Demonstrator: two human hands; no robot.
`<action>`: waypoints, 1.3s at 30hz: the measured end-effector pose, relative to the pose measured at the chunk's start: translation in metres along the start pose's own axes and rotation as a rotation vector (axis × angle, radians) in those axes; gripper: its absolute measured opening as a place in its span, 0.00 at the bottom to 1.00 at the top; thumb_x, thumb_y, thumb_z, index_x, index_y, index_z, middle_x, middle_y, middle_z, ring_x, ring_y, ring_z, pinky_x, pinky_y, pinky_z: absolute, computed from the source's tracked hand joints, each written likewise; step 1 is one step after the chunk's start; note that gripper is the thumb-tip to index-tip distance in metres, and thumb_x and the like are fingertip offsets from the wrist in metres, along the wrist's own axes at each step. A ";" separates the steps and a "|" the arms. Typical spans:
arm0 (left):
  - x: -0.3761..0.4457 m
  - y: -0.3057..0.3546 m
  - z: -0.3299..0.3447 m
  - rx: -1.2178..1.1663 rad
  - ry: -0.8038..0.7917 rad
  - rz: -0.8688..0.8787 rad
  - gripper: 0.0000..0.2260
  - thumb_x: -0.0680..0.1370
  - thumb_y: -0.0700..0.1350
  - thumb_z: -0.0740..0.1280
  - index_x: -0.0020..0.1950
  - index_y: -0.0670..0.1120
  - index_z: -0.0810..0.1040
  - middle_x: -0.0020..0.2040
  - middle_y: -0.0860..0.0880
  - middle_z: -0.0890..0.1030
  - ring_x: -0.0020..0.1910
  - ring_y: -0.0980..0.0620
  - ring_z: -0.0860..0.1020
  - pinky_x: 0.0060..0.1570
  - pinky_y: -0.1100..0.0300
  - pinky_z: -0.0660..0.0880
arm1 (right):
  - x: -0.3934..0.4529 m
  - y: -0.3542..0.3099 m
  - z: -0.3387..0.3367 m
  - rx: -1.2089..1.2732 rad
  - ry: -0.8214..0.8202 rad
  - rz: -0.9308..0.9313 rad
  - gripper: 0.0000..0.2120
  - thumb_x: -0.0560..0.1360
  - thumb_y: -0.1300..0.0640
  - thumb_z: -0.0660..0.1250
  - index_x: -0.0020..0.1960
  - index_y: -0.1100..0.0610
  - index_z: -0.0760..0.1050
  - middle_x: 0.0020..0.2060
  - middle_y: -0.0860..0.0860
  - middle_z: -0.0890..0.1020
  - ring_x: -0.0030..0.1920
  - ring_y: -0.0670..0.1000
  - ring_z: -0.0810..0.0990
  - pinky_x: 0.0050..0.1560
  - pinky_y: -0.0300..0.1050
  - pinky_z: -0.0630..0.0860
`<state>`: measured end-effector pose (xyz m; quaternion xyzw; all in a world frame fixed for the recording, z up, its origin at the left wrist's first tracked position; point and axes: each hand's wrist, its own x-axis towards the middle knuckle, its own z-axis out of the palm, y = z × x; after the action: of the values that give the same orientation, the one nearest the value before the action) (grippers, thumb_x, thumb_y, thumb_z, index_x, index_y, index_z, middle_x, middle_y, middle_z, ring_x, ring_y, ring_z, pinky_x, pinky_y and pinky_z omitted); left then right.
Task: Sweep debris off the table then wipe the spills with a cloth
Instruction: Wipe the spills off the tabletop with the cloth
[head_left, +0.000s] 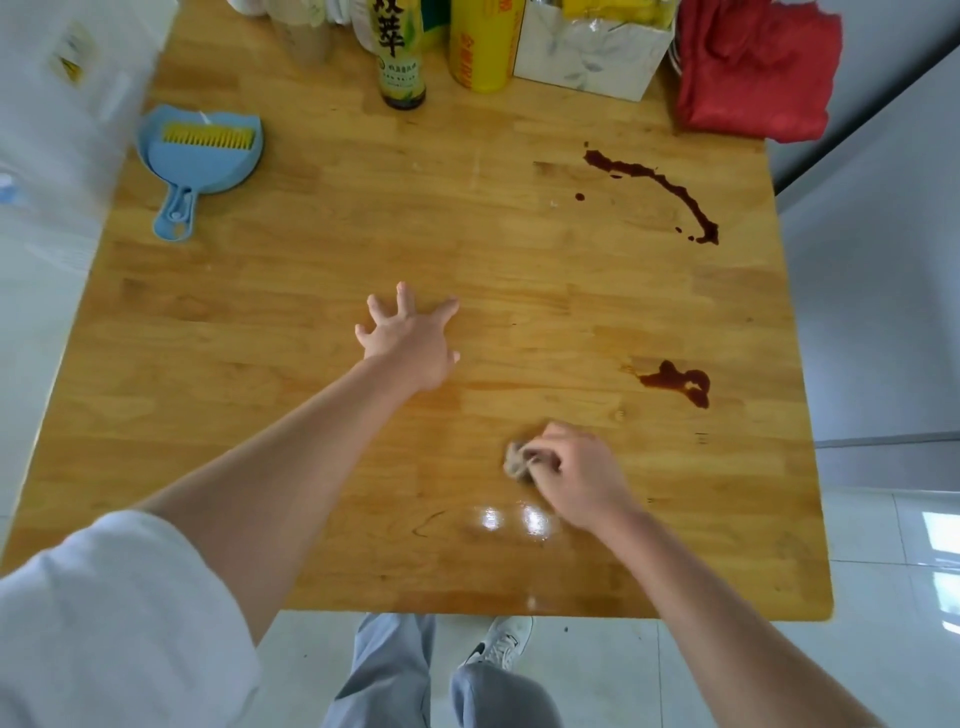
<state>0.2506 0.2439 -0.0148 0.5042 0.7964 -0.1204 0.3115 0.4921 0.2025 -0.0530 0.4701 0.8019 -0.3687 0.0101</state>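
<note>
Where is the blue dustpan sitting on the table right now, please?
In the head view, the blue dustpan lies at the table's far left, the yellow-bristled brush nested inside it, left of the dark bottle.

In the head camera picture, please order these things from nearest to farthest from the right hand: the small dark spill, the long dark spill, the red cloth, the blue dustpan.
From the right hand, which holds a crumpled cloth:
1. Small dark spill, just beyond it, to the right.
2. Long dark spill, farther back on the right.
3. Red cloth, far right corner.
4. Blue dustpan, far left.
The last two are close; the dustpan seems slightly farther.
</note>
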 end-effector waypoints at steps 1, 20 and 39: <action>0.000 0.000 0.000 -0.004 -0.001 0.000 0.31 0.82 0.55 0.62 0.79 0.65 0.46 0.80 0.43 0.37 0.77 0.32 0.40 0.74 0.34 0.52 | 0.011 0.011 -0.021 0.011 0.137 0.138 0.13 0.79 0.54 0.59 0.45 0.40 0.79 0.41 0.37 0.75 0.29 0.41 0.73 0.26 0.33 0.67; 0.002 0.004 0.000 -0.027 -0.015 -0.020 0.32 0.81 0.55 0.63 0.79 0.65 0.47 0.80 0.45 0.36 0.77 0.32 0.39 0.73 0.32 0.52 | -0.010 0.087 -0.077 0.148 0.465 0.493 0.13 0.82 0.56 0.60 0.64 0.48 0.76 0.42 0.46 0.80 0.30 0.42 0.77 0.21 0.35 0.71; 0.039 0.070 -0.015 -0.078 0.061 -0.001 0.33 0.78 0.60 0.68 0.78 0.63 0.55 0.80 0.45 0.46 0.77 0.32 0.45 0.70 0.31 0.58 | 0.005 0.100 -0.082 0.204 0.518 0.411 0.10 0.81 0.58 0.61 0.58 0.45 0.74 0.43 0.47 0.81 0.28 0.41 0.78 0.23 0.32 0.69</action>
<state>0.2949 0.3124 -0.0188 0.4947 0.8098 -0.0740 0.3068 0.5924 0.2841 -0.0530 0.6982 0.6254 -0.3058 -0.1670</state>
